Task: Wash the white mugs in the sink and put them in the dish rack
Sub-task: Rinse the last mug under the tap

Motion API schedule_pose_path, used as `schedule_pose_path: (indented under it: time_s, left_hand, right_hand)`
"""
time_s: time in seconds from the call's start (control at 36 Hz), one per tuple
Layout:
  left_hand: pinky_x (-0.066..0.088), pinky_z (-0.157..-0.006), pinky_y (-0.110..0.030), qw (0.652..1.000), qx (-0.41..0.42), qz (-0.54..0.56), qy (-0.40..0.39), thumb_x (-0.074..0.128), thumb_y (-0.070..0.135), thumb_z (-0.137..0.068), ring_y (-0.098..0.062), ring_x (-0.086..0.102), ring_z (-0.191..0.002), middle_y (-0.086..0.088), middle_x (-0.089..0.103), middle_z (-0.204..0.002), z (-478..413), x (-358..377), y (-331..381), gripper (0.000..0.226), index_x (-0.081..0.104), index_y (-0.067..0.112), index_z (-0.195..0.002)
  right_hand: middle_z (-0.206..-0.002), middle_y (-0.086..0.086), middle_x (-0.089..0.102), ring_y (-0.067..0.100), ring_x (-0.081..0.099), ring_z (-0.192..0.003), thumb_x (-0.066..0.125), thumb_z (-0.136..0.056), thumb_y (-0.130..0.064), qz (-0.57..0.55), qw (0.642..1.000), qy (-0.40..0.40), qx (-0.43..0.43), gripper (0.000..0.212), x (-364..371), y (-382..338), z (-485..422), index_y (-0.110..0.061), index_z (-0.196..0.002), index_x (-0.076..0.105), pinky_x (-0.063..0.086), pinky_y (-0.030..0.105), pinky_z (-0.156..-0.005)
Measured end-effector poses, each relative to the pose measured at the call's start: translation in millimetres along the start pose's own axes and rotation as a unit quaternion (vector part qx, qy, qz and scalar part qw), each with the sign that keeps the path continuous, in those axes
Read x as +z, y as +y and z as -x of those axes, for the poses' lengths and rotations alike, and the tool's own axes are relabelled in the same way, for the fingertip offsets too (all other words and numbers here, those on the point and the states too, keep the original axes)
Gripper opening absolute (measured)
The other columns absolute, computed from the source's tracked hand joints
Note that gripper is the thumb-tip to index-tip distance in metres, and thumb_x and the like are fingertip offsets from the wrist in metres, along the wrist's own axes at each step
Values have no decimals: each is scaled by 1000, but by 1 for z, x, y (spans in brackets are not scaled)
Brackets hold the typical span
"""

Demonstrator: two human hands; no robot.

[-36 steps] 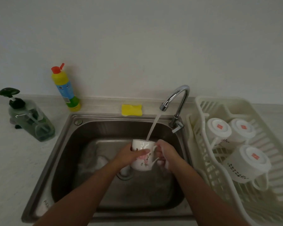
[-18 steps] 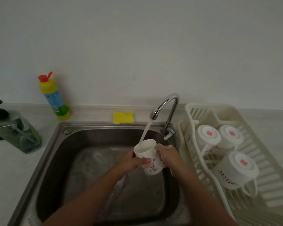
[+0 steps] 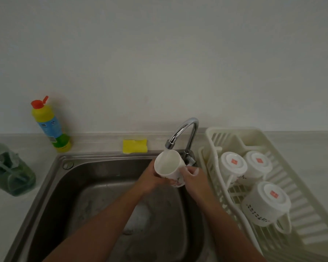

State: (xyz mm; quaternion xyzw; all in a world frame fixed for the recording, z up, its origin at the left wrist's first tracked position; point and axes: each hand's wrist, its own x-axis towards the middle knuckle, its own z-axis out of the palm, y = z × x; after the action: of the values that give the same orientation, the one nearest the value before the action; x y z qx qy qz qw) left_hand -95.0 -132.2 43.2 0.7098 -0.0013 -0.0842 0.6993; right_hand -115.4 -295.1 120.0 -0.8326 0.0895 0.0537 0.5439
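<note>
The fingers of the left hand (image 3: 150, 179) are curled around the lower body of the white mug (image 3: 169, 167). The fingers of the right hand (image 3: 194, 178) are curled against its opposite side, where the handle is judged to lie; the handle itself is hidden. Both hands hold the mug, and neither is free.

The mug is tilted, mouth up and toward the camera, directly under the spout of the faucet (image 3: 186, 127) and above the back right part of the sink (image 3: 51, 178). The water stream (image 3: 166, 155) runs into the mouth along the inner wall. The step in hand is judged to be the interior rinse.

Just beside the sink, on the right, the dish rack (image 3: 235, 130) holds three inverted mugs: the rear-left mug (image 3: 233, 165), the rear-right mug (image 3: 257, 163) and the front mug (image 3: 267, 203).

Probable faults from this position:

- Slip. The wet glazed surface offers little friction. A relaxed grip would drop the mug into the steel basin and could chip it.
- Rim strike. The rim sits very near the spout. Any upward movement could knock the rim against the metal.
- Splash. Water striking the tilted wall may spill over the rim onto the hands and the rack side.
- Collision in the rack. The stored mugs stand close together, so a careless placement could knock one of them.
</note>
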Motion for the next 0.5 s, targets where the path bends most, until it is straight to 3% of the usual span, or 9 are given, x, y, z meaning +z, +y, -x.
schedule_pose_path:
  time_s: [0.08, 0.19, 0.28, 0.39, 0.5]
  left_hand:
    - [53, -95, -32, 999, 34, -31, 5, 97, 14, -56, -12, 59, -122, 7, 62, -132, -7, -2, 5, 98, 48, 30, -139]
    - [48, -94, -15, 995, 65, -60, 37, 97, 31, -43, -1, 57, -122, 15, 61, -131, -13, -5, 12, 107, 47, 29, -137]
    - [45, -94, -13, 990, 96, -92, 46, 97, 22, -47, 5, 54, -121, 25, 58, -129, -13, -8, 16, 106, 45, 28, -139]
    - [47, -94, -15, 984, 130, -111, 51, 95, 4, -58, 1, 53, -123, 25, 56, -130, -13, -12, 20, 100, 43, 26, -141]
    - [47, -101, -22, 976, 156, -136, 67, 96, 10, -59, -3, 51, -127, 21, 54, -135, -12, -19, 23, 98, 44, 32, -139]
  right_hand:
    - [-42, -17, 50, -2, 41, -44, 58, -92, -23, 4, 1000, -2, -20, 45, -2, 1, -2, -27, -48, 59, 32, 19, -49]
    - [-47, -15, 53, -1, 44, -48, 57, -91, -25, 17, 999, -13, -30, 44, -2, 5, -7, -39, -50, 60, 35, 21, -54]
    - [-52, -13, 55, 2, 47, -54, 56, -95, -27, 22, 999, -22, -42, 40, -3, 8, -10, -32, -55, 60, 36, 16, -53]
    - [-68, 1, 58, 7, 50, -63, 51, -99, -28, 13, 998, -47, -45, 31, -1, 10, -12, -9, -78, 61, 36, 8, -51]
    - [-64, -3, 52, 6, 46, -61, 52, -99, -21, -21, 998, -46, -43, 29, 13, 12, -17, -16, -70, 55, 37, 15, -55]
